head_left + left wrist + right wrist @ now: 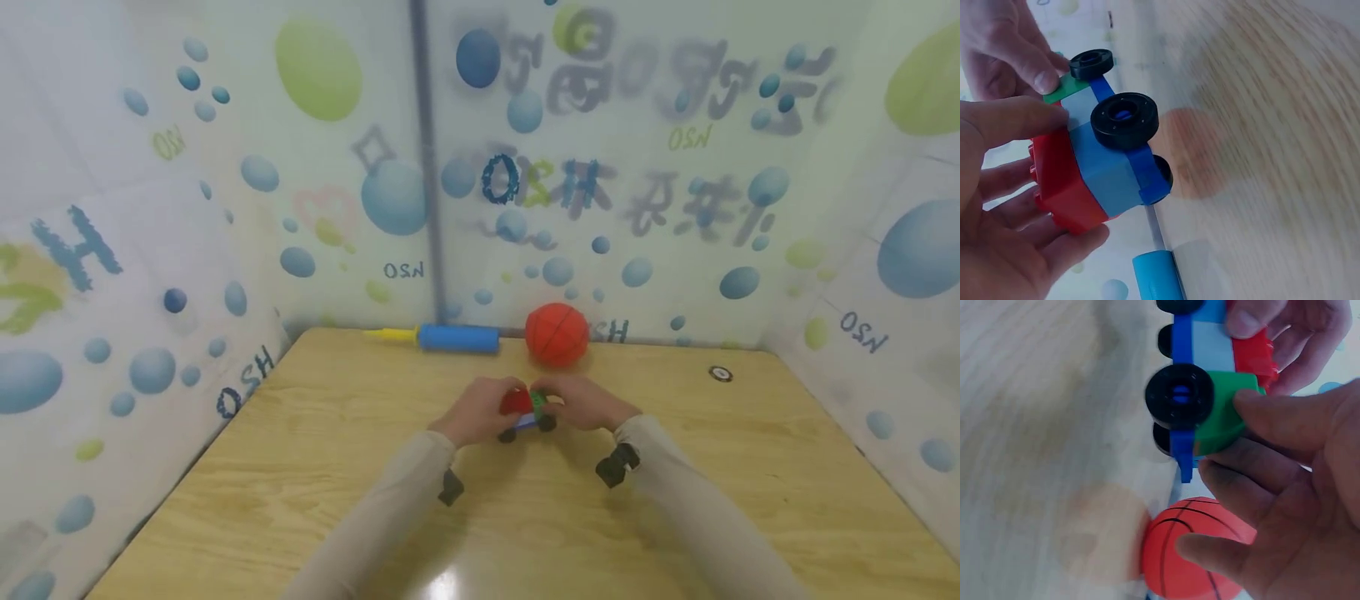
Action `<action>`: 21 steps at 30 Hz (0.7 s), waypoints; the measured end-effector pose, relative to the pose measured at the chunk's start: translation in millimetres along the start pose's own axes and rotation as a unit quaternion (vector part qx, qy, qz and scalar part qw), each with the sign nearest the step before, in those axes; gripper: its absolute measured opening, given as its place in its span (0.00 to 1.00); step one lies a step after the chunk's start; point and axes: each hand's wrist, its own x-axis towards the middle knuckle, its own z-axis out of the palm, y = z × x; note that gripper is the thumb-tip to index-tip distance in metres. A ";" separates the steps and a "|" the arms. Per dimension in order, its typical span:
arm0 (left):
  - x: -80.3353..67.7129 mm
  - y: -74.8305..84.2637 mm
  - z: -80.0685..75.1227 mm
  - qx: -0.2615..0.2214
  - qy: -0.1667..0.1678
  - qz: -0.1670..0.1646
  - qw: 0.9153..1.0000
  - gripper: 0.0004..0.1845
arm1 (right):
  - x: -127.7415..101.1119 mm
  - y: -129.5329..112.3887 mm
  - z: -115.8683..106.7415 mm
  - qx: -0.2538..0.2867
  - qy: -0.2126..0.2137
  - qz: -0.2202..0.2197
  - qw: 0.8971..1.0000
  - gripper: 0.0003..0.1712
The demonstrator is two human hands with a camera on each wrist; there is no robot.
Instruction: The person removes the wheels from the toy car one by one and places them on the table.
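Note:
Between both hands is a toy block car (528, 418) with a blue wheeled base (1149, 175) and black wheels (1180, 395). On the base sit pale blue blocks (1104, 172), a red block (1066, 178) with studs and a green block (1227, 406). My left hand (480, 410) grips the red block, thumb on the near side and fingers round the far side. With thumb and fingers, my right hand (587, 402) pinches the green block at the other end. Whether the wheels touch the table, I cannot tell.
The wooden table (360, 467) holds a blue pump (459, 338) with a yellow end and a red ball (557, 335) along its back edge. A small round black-and-white disc (721, 374) lies at the back right. Patterned walls (345, 167) enclose the back and sides.

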 end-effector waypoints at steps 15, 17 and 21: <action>-2.9 13.0 -6.3 -0.039 0.015 -0.045 0.998 0.26 | 2.0 -7.1 -23.1 -0.005 0.013 -0.042 0.999 0.18; -3.3 13.2 -6.9 -0.040 0.016 -0.045 0.998 0.26 | 1.7 -5.6 -23.0 -0.001 0.019 -0.043 0.999 0.17; -5.2 12.0 -8.1 -0.043 0.022 -0.045 0.998 0.25 | 2.6 0.6 -21.0 0.006 0.037 -0.043 0.998 0.16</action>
